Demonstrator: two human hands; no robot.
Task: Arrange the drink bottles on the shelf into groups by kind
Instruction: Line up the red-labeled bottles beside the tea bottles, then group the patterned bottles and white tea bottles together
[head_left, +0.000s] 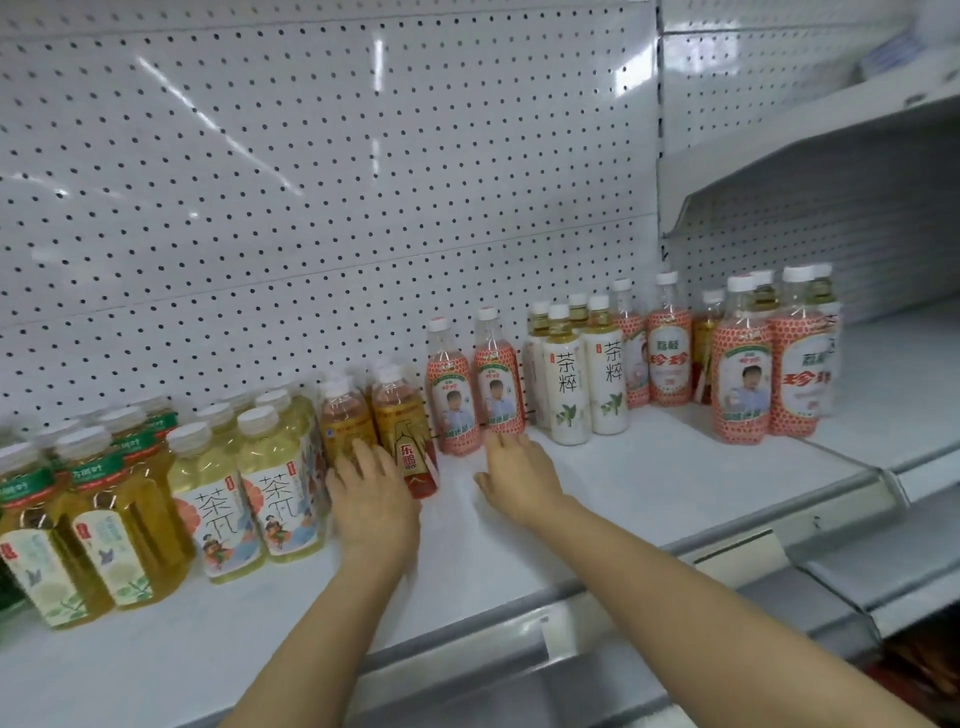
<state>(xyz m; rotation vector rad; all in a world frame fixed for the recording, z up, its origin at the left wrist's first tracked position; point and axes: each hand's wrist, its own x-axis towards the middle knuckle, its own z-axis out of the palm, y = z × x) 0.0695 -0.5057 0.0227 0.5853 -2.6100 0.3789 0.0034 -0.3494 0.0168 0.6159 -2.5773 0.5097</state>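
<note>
Drink bottles stand along a white shelf (649, 499). From the left: green-capped tea bottles (119, 525), pale yellow tea bottles (280, 499), gold energy drink bottles (405, 426), two pink-labelled bottles (475, 395), white-labelled tea bottles (587, 384), then more pink-labelled bottles (743, 374) mixed with others. My left hand (374, 499) reaches flat toward the gold bottles, its fingertips touching them, holding nothing. My right hand (519, 475) lies spread on the shelf just in front of the two pink-labelled bottles, fingers apart, holding nothing.
A white pegboard back wall (322, 197) rises behind the bottles. A second shelf bay (883, 405) adjoins on the right, with an upper shelf (810, 150) overhanging it. The shelf's front rail (571, 618) runs below my forearms.
</note>
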